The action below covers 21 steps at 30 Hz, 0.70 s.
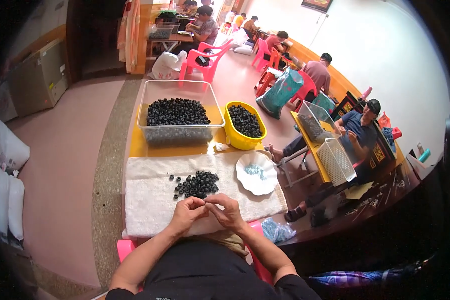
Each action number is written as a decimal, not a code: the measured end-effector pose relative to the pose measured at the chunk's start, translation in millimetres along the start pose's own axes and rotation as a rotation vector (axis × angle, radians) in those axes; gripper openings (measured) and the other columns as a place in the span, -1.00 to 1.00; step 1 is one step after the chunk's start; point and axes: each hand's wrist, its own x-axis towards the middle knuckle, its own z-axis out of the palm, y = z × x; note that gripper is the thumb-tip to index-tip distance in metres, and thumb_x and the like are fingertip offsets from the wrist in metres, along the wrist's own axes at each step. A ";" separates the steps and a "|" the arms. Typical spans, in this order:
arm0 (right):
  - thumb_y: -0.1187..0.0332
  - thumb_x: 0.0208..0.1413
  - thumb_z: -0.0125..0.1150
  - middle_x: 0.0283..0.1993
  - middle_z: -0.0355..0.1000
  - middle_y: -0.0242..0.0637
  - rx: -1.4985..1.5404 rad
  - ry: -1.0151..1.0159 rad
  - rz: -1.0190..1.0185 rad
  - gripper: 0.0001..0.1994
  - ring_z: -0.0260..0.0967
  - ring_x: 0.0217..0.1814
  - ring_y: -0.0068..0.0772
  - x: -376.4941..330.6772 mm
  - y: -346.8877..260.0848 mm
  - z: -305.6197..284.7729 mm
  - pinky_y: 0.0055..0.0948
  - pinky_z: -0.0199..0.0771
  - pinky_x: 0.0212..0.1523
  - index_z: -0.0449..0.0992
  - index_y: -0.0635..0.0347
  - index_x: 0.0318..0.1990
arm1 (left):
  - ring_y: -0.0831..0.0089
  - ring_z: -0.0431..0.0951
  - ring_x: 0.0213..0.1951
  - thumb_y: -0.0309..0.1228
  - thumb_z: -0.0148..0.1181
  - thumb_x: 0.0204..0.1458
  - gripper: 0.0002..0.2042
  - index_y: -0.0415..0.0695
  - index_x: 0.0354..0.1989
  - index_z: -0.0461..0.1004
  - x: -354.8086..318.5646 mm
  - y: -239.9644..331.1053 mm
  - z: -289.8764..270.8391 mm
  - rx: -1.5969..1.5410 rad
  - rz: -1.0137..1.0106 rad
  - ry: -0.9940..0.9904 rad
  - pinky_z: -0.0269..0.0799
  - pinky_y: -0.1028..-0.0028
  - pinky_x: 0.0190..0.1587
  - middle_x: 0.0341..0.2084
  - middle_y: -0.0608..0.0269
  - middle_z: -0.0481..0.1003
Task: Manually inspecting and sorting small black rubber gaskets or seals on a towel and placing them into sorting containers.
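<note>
My left hand (187,214) and my right hand (227,212) meet at the near side of the cloth, fingertips pinched together. Whatever is between them is too small or hidden to make out. Just beyond my fingers lies a loose pile of small black round parts (201,184), some showing a hole in the middle. To the right of the pile, a white scalloped dish (258,187) holds small bluish-green pieces. Both dish and pile rest on a whitish towel-like cloth (150,200) over the table.
Behind the cloth stand a transparent bin (179,136) and a yellow tub (241,142), both filled with black parts. A co-worker (365,125) sits at a yellow table to the right. White sacks (10,200) lie on the floor at left; pink chairs (207,60) stand farther back.
</note>
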 end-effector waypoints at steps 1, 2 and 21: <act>0.56 0.03 0.32 -0.27 0.56 -0.15 -0.030 0.012 -0.022 -0.82 0.55 -0.25 -0.28 -1.5 -0.8 0.7 -0.40 0.53 -0.22 0.58 0.24 -0.18 | 0.50 0.60 -0.28 -0.52 0.25 0.11 -0.86 -0.26 -0.21 0.45 -0.6 -1.2 -0.8 -0.025 0.003 -0.001 0.61 0.46 -0.15 -0.33 0.24 0.55; 0.56 0.03 0.32 -0.27 0.56 -0.15 -0.030 0.011 -0.018 -0.82 0.55 -0.25 -0.28 -3.0 -2.1 2.1 -0.40 0.53 -0.22 0.58 0.24 -0.18 | 0.50 0.60 -0.28 -0.52 0.25 0.11 -0.86 -0.26 -0.21 0.45 -1.1 -1.4 -1.6 -0.027 -0.001 0.000 0.61 0.46 -0.15 -0.33 0.24 0.55; 0.60 -0.02 0.35 -0.25 0.54 -0.11 -0.017 0.163 -0.083 -0.78 0.53 -0.26 -0.19 -16.0 -4.2 12.3 -0.38 0.52 -0.24 0.56 0.27 -0.18 | 0.48 0.60 -0.30 -0.52 0.22 0.13 -0.90 -0.21 -0.20 0.53 -1.7 1.2 -0.6 -0.127 -0.048 0.058 0.62 0.42 -0.17 -0.34 0.23 0.59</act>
